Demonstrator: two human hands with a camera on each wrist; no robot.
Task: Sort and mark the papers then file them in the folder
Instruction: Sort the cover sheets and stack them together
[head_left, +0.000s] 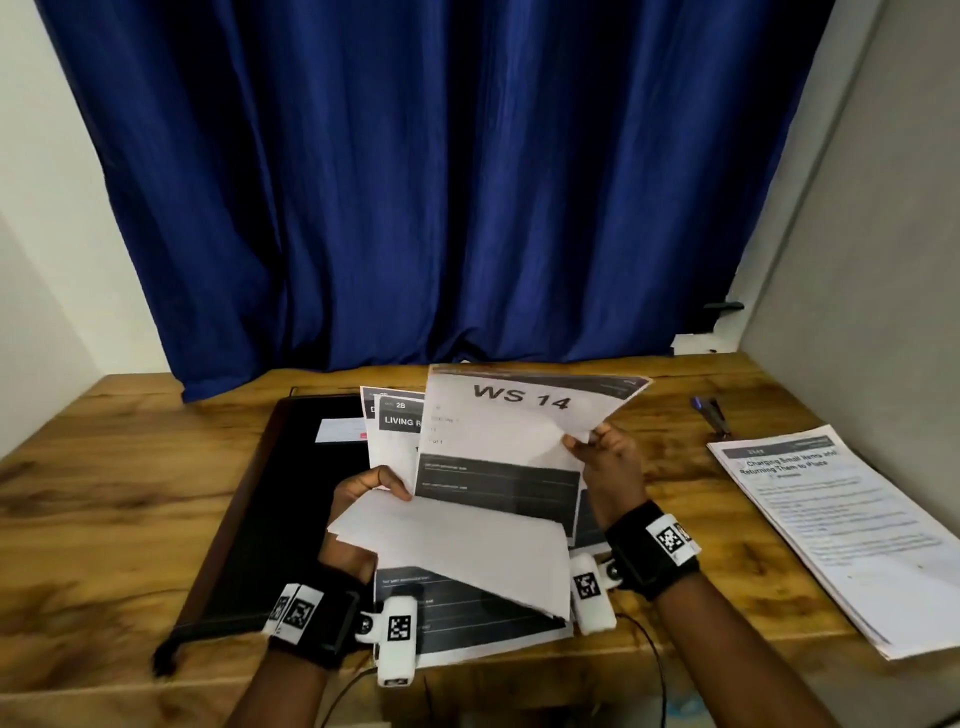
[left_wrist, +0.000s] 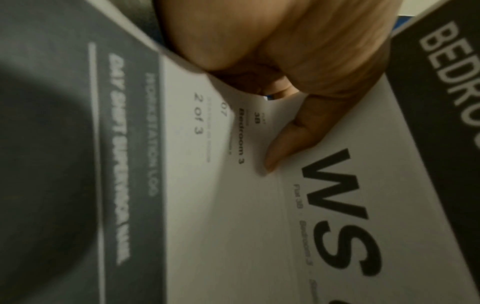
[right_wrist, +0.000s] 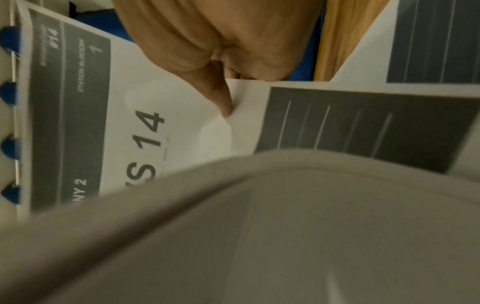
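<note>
I hold a fanned bundle of printed sheets over the open black folder (head_left: 291, 499). My right hand (head_left: 605, 457) pinches the right edge of the sheet headed WS 14 (head_left: 498, 431), thumb on its face (right_wrist: 223, 102). My left hand (head_left: 363, 493) grips several sheets (head_left: 452, 545) bent down toward me; its thumb presses a Bedroom 3 sheet (left_wrist: 259, 205). Behind them stands a sheet reading LIVING (head_left: 397, 431). Another dark-banded sheet (head_left: 467, 618) lies flat on the folder below my wrists.
A stack of text pages (head_left: 841, 530) lies at the right on the wooden table (head_left: 104, 493). A pen (head_left: 711, 413) rests at the back right. A blue curtain (head_left: 441, 182) hangs behind the table, a grey wall (head_left: 883, 260) stands at the right.
</note>
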